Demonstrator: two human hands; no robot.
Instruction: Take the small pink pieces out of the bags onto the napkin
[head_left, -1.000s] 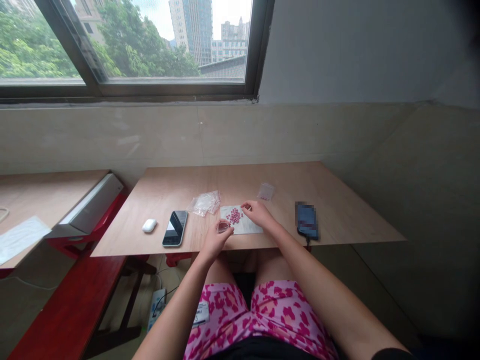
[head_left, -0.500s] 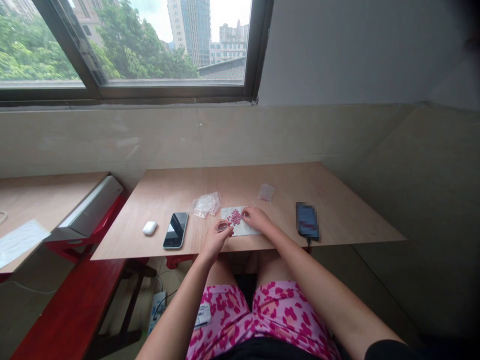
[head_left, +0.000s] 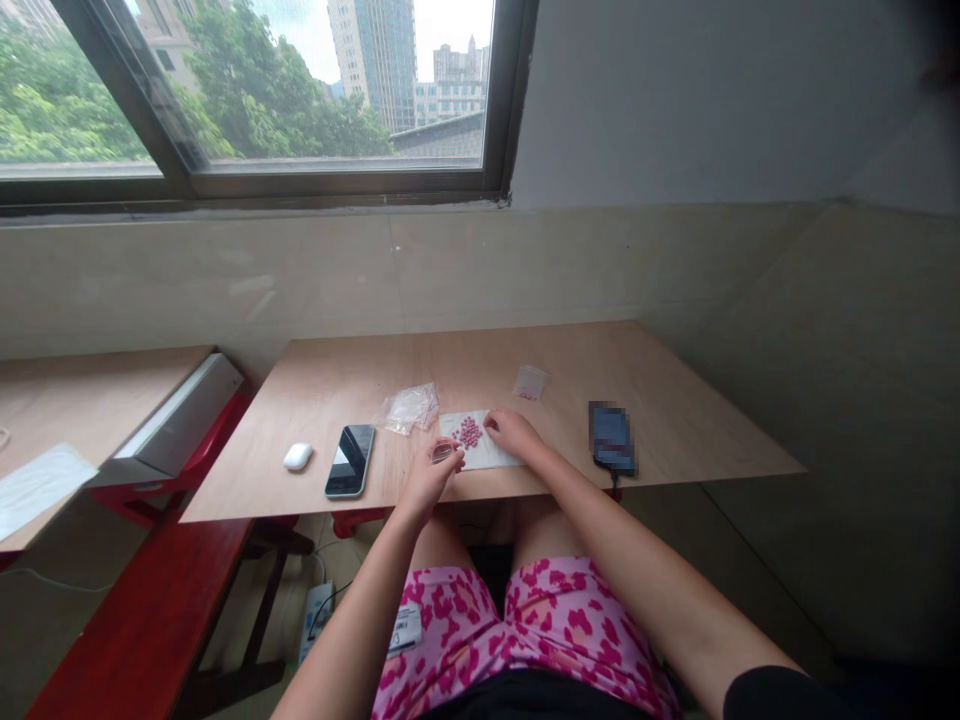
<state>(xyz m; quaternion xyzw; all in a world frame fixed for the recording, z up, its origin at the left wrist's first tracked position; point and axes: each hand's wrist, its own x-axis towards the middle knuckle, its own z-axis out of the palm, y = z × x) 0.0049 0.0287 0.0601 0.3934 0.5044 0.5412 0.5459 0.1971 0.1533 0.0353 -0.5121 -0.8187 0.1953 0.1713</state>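
A heap of small pink beads (head_left: 469, 432) lies on a white sheet (head_left: 487, 456) near the front edge of the wooden table (head_left: 675, 420). My left hand (head_left: 427, 478) pinches a small clear bag (head_left: 443, 452) open at the sheet's left edge. Beside the beads, my right hand (head_left: 514, 435) rests on the sheet with its fingertips pinched together; what they hold is too small to name.
A pile of clear bags (head_left: 409, 407) lies left of the sheet, a black phone (head_left: 350, 459) and a white earbud case (head_left: 298, 456) farther left. One small bag with pink contents (head_left: 530, 382) sits behind. A blurred dark phone (head_left: 612, 438) lies right. A red bench (head_left: 135, 620) stands lower left.
My right hand drew back from the far side of the bead heap toward its right edge. The left hand kept hold of the bag.
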